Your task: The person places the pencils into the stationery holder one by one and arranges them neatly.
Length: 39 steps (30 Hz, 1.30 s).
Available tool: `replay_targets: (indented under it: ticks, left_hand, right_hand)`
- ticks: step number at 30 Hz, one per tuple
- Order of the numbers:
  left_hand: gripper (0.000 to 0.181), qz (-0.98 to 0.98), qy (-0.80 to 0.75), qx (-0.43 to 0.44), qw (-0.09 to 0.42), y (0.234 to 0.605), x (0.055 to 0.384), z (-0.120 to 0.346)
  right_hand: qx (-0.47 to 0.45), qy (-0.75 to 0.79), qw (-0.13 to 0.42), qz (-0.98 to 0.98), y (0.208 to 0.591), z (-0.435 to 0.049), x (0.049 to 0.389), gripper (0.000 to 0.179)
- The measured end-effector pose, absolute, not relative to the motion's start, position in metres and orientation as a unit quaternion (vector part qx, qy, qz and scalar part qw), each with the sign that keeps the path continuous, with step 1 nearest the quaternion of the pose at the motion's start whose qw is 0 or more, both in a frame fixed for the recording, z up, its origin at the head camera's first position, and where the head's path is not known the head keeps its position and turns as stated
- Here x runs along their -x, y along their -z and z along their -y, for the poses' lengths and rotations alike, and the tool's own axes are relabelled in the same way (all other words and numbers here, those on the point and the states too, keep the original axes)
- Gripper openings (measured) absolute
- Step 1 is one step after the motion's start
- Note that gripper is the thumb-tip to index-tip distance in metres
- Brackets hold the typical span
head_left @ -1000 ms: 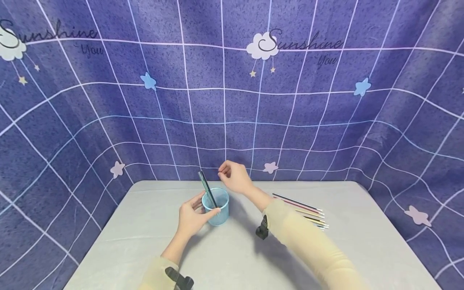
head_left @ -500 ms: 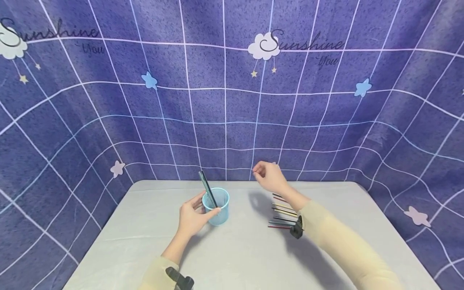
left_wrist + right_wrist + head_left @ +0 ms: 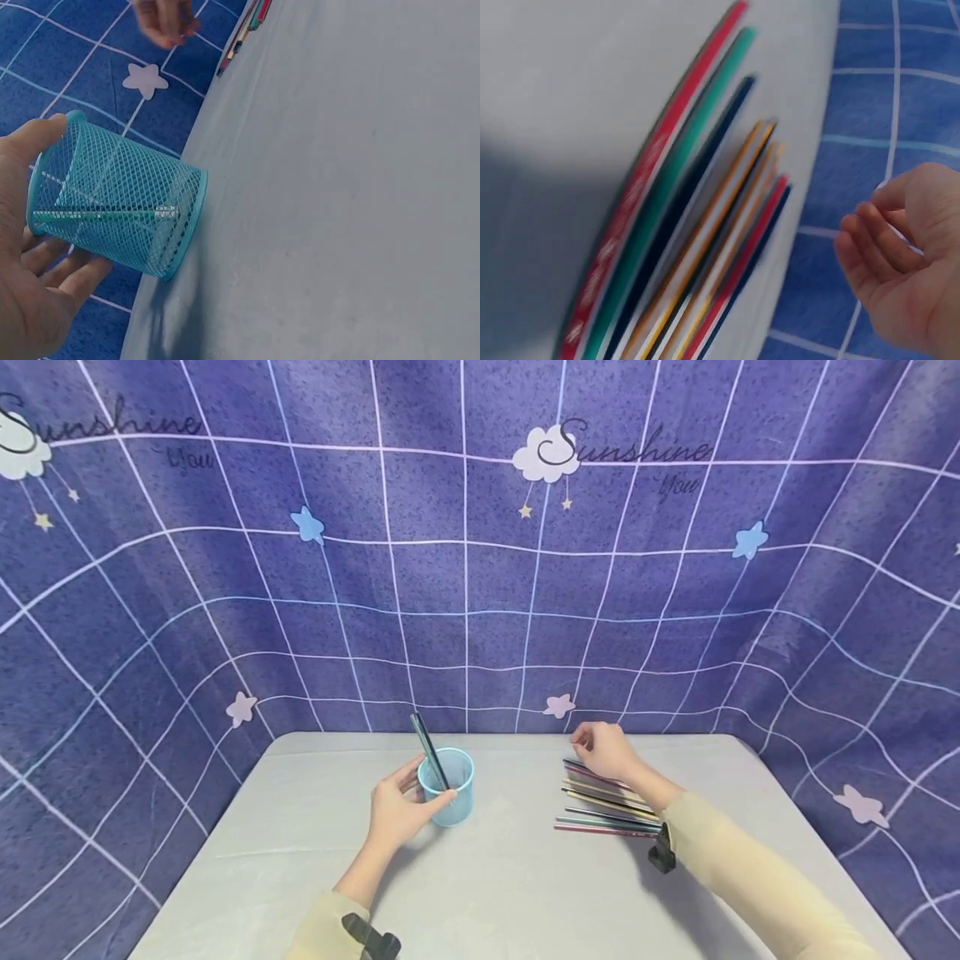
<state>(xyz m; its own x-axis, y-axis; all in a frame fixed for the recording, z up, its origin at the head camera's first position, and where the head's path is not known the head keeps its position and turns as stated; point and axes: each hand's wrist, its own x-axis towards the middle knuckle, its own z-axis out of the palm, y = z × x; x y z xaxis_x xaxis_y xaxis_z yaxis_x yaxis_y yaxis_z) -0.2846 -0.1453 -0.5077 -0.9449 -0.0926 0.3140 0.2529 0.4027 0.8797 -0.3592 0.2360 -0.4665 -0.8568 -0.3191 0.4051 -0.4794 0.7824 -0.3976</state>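
A light-blue mesh pencil cup (image 3: 459, 803) stands on the table left of the middle. My left hand (image 3: 400, 810) grips it from the left, thumb at the rim and fingers along its far side. Two dark and green pencils (image 3: 425, 742) lean to the left inside the cup; in the left wrist view a green pencil (image 3: 112, 215) shows through the mesh. My right hand (image 3: 609, 752) hovers over the far end of a row of pencils (image 3: 611, 815), fingers loosely bent with nothing between them. In the right wrist view the pencils (image 3: 649, 206) are red, green, dark blue, yellow and others, partly blurred.
The table (image 3: 495, 893) has a pale cloth. A blue gridded curtain (image 3: 495, 577) with stars and clouds rises right behind its back edge and at both sides. A black wrist camera (image 3: 662, 850) sits on the right sleeve, close by the pencils' near ends.
My right hand has moved from beside the cup to the right and lower, over the row of pencils. My left hand, the cup and the pencils in it have stayed put.
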Motion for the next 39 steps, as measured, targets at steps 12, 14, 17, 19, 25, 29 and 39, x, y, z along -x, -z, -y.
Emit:
replay_targets:
  ticks: [12, 14, 17, 19, 25, 29, 39]
  left_hand:
    - [0.084, 0.829, 0.531, 0.031, 0.172, 0.5, 0.283, 0.139]
    - [0.083, 0.83, 0.53, 0.033, 0.173, 0.498, 0.283, 0.139]
    - [0.084, 0.83, 0.529, 0.036, 0.174, 0.496, 0.283, 0.139]
    - [0.084, 0.828, 0.531, 0.038, 0.176, 0.496, 0.283, 0.139]
    - [0.084, 0.826, 0.537, 0.039, 0.167, 0.498, 0.282, 0.139]
    - [0.084, 0.825, 0.537, 0.035, 0.171, 0.499, 0.282, 0.14]
    - [0.087, 0.822, 0.545, 0.042, 0.163, 0.501, 0.284, 0.14]
  right_hand:
    - [-0.148, -0.168, 0.072, 0.972, 0.49, -0.273, 0.356, 0.003]
    - [-0.148, -0.166, 0.068, 0.972, 0.492, -0.272, 0.355, 0.003]
    - [-0.142, -0.164, 0.06, 0.974, 0.492, -0.269, 0.353, 0.003]
    - [-0.137, -0.163, 0.055, 0.975, 0.492, -0.267, 0.352, 0.004]
    - [-0.126, -0.165, 0.039, 0.977, 0.492, -0.262, 0.348, 0.009]
    - [-0.137, -0.163, 0.043, 0.976, 0.492, -0.259, 0.349, 0.012]
    - [-0.132, -0.189, 0.106, 0.967, 0.459, -0.245, 0.357, 0.007]
